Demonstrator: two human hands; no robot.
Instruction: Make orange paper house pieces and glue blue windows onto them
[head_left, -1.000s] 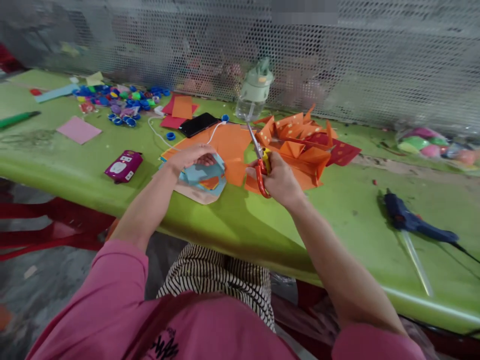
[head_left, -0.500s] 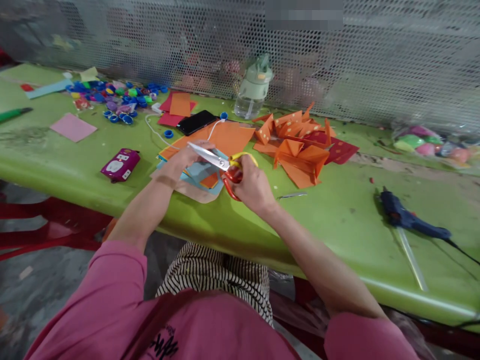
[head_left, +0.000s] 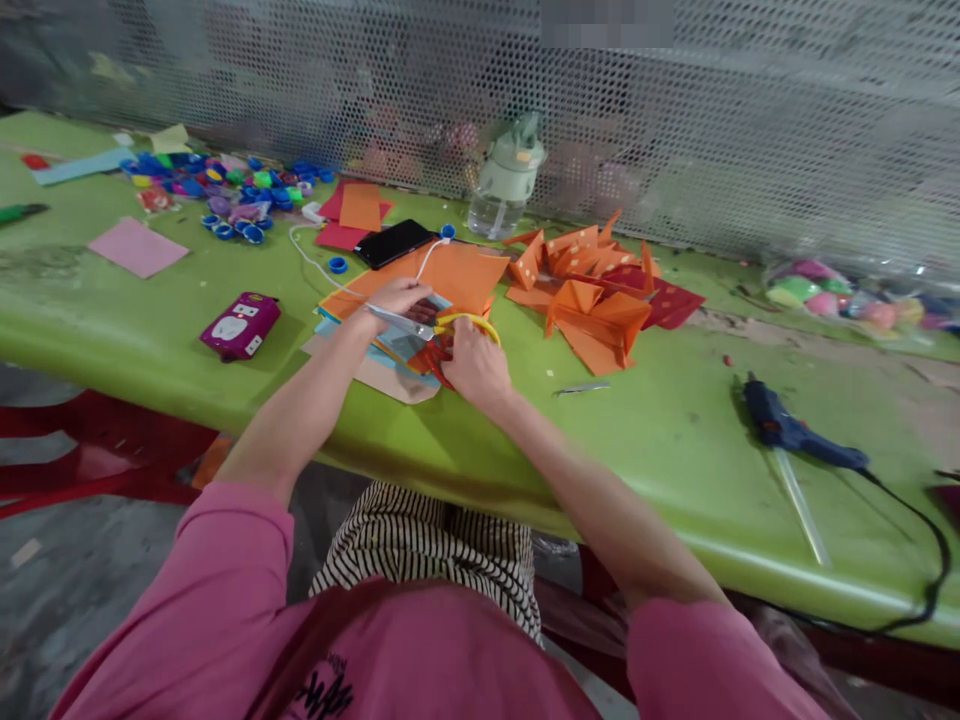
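Note:
My right hand (head_left: 478, 362) is closed on the yellow and red handles of a pair of scissors (head_left: 405, 322). Their silver blades point left, below the fingers of my left hand (head_left: 397, 298). That hand curls over the edge of a light blue sheet of paper (head_left: 442, 300), and its fingertips are partly hidden. Beneath both hands lies a stack of coloured paper, with an orange sheet (head_left: 461, 275) on the far side and a pale beige sheet (head_left: 401, 385) at the near edge.
Folded orange paper shapes (head_left: 592, 300) and tweezers (head_left: 583, 388) are to the right, with a glue gun (head_left: 802, 430) farther over. A phone (head_left: 395, 243) and a bottle (head_left: 508, 175) stand behind. Leftward are a purple power socket (head_left: 240, 326), pink paper (head_left: 139, 247) and blue caps (head_left: 244, 230).
My right hand has moved left and slightly down with the scissors, bringing the blades lower beside my left hand. The view has shifted slightly.

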